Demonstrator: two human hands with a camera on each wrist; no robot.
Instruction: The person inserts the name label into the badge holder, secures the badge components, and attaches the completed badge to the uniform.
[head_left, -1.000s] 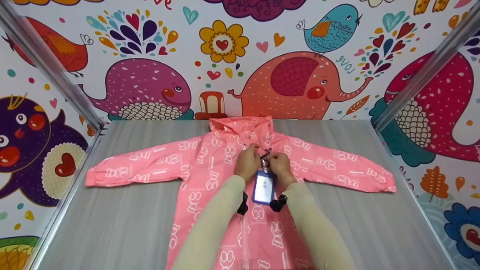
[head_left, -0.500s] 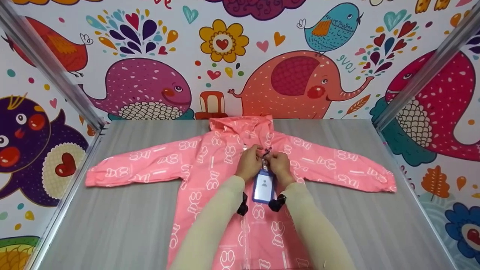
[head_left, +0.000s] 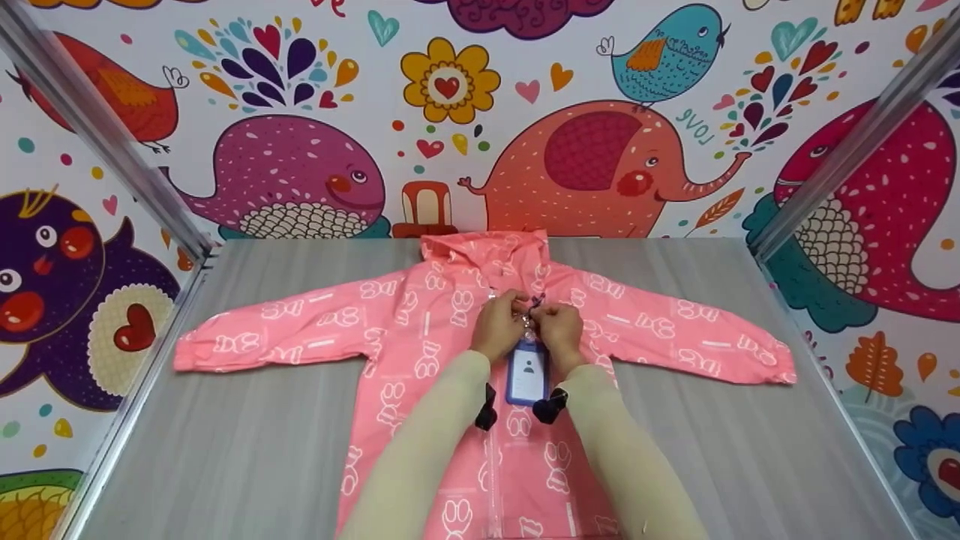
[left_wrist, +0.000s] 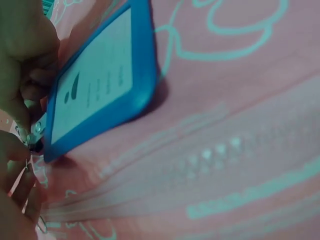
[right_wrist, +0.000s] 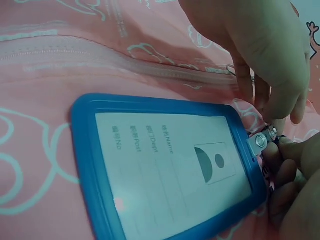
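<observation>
A blue-framed ID badge holder (head_left: pixel 527 375) with a white card lies over the front of a pink hooded child's jacket (head_left: pixel 427 442). A small metal badge clip (right_wrist: pixel 260 142) joins its top edge. My left hand (head_left: pixel 499 326) pinches at the clip with its fingertips, just above the badge. My right hand (head_left: pixel 559 330) grips beside it with curled fingers, at the clip's end. A short dark patterned cord (head_left: pixel 537 302) sticks up between both hands. In the right wrist view a thin wire loop (right_wrist: pixel 231 70) shows by the left fingers. The fingers partly hide the clip.
The jacket lies face up with both sleeves spread on a grey wood-grain table (head_left: pixel 232 450). Its zipper (head_left: pixel 493 480) runs down the middle. A cartoon-printed wall (head_left: pixel 465 165) stands behind, and metal posts (head_left: pixel 127 127) rise at the table's sides.
Both hands stay almost in place, with small finger movements at the clip. The badge has turned slightly, and glare has left its card. The head view has shifted slightly.
</observation>
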